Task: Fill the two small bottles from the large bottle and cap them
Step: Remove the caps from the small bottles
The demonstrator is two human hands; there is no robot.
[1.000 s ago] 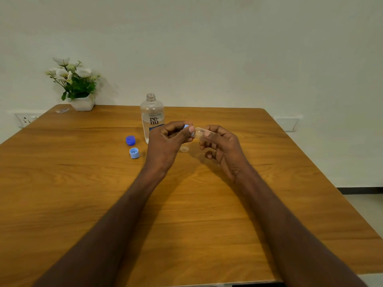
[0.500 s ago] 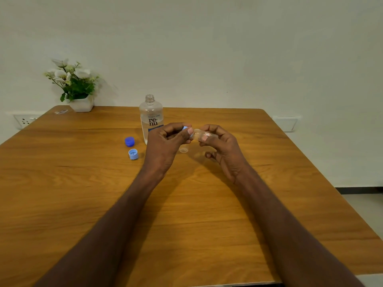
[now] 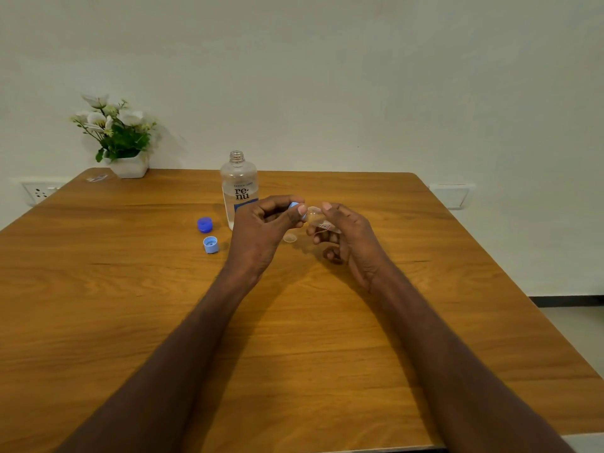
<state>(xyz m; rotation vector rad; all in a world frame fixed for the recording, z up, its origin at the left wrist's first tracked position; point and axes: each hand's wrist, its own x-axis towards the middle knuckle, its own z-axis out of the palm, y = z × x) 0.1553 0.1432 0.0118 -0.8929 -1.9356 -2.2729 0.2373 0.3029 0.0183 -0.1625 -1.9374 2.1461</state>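
You are holding a small clear bottle (image 3: 322, 222) in your right hand (image 3: 346, 237), fingers curled round it above the middle of the desk (image 3: 130, 322), and your left hand (image 3: 264, 230) is pinching a light blue cap (image 3: 298, 209) right at its mouth. Whether the cap is going on or coming off, and whether this bottle has liquid in it, you cannot tell from here. My reading is that you are somewhere in the middle of the job. The large bottle (image 3: 239, 188) is standing open just behind your left hand, partly full. A small clear round piece (image 3: 290, 238) is lying on the desk between your hands; it could belong to the second small bottle, which is not plainly showing. Left of the large bottle, a dark blue cap (image 3: 205, 224) and a light blue one lying open side up (image 3: 210, 244) are waiting. At the far left corner a white pot of flowers (image 3: 125, 148) is sitting against a plain pale wall (image 3: 359, 76), with a socket (image 3: 39, 192) lower on it
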